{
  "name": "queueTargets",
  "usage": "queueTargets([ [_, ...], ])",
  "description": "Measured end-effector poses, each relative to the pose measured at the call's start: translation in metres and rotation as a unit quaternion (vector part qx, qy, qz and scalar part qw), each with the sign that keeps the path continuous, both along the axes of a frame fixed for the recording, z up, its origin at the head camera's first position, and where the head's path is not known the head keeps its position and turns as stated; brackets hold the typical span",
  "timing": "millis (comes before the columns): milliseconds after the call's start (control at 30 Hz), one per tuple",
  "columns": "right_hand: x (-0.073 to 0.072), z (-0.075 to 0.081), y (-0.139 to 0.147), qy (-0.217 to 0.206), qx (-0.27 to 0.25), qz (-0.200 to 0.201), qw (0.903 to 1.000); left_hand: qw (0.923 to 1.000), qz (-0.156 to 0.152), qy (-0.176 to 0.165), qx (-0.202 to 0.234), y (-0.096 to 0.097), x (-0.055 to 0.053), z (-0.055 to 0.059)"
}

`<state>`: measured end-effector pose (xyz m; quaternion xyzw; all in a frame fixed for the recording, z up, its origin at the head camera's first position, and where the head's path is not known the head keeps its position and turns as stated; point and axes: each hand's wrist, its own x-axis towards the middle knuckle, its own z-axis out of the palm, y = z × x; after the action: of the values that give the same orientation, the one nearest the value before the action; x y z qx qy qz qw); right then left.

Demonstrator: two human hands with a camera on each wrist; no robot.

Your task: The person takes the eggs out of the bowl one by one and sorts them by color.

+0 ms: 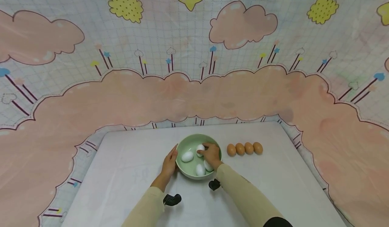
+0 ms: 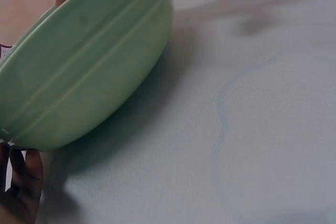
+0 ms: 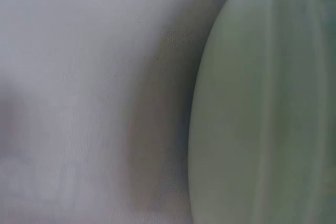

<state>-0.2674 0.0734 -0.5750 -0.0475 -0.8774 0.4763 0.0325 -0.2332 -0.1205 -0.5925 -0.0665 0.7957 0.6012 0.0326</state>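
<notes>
A round light-green bowl [image 1: 194, 177] stands on the white-covered table, with several white eggs [image 1: 187, 156] inside. At its left side, my left hand [image 1: 169, 166] holds the bowl by the wall. The left wrist view shows some fingers [image 2: 32, 169] touching the lower side of the bowl [image 2: 100, 72]. My right hand [image 1: 211, 154] reaches over the right rim and grips a white egg [image 1: 200, 150] between thumb and fingers. Another egg is partly hidden beneath that hand. Only the outer wall of the bowl [image 3: 247, 124] fills the right wrist view's right side.
Several brown eggs [image 1: 240, 149] lie in a row on the table [image 1: 136, 152], right of the bowl. Behind the table hangs a backdrop [image 1: 188, 98] printed with clouds and stars. Black straps with small devices [image 1: 172, 199] sit at the wrists.
</notes>
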Motion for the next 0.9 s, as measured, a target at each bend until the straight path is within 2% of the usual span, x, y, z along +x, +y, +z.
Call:
queueTargets([
  [167, -0.001, 0.005, 0.005, -0.022, -0.011, 0.014, 0.9996, 0.9999, 0.001, -0.005, 0.011, 0.001, -0.001, 0.000],
  [367, 0.002, 0.023, 0.010, -0.029, -0.025, 0.018, 0.9991, 1.0000, -0.002, 0.003, 0.000, -0.001, -0.002, 0.002],
  [667, 0.017, 0.040, 0.020, -0.056, -0.044, 0.038, 0.9967, 0.9999, -0.003, -0.009, -0.008, -0.002, -0.003, 0.006],
  [900, 0.033, 0.049, 0.033, -0.059, -0.068, 0.054, 0.9945, 0.9999, -0.004, -0.012, -0.010, -0.002, -0.004, 0.008],
])
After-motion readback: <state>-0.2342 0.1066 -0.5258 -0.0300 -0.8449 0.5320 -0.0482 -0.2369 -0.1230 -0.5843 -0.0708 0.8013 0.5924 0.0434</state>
